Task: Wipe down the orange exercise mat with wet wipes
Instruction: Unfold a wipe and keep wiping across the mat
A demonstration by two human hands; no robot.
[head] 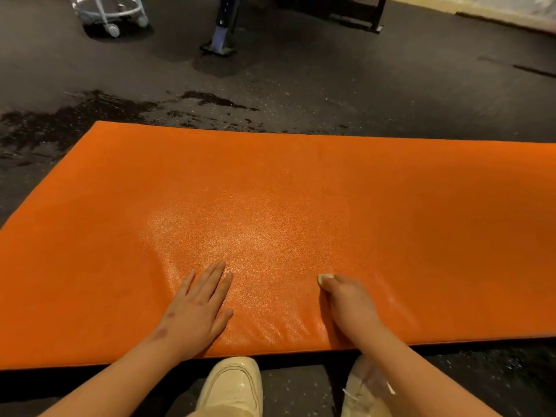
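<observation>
The orange exercise mat lies flat on the dark floor and fills the middle of the view. A damp, shiny patch shows on it just ahead of my hands. My left hand rests flat on the mat near its front edge, fingers spread, holding nothing. To its right, my right hand presses down on the mat, closed over a small wet wipe. Only a pale tip of the wipe sticks out past the fingers.
Wet streaks darken the floor beyond the mat's far left corner. A wheeled white stand and a black equipment leg stand further back. My pale shoes sit at the mat's front edge, with a clear plastic packet beside them.
</observation>
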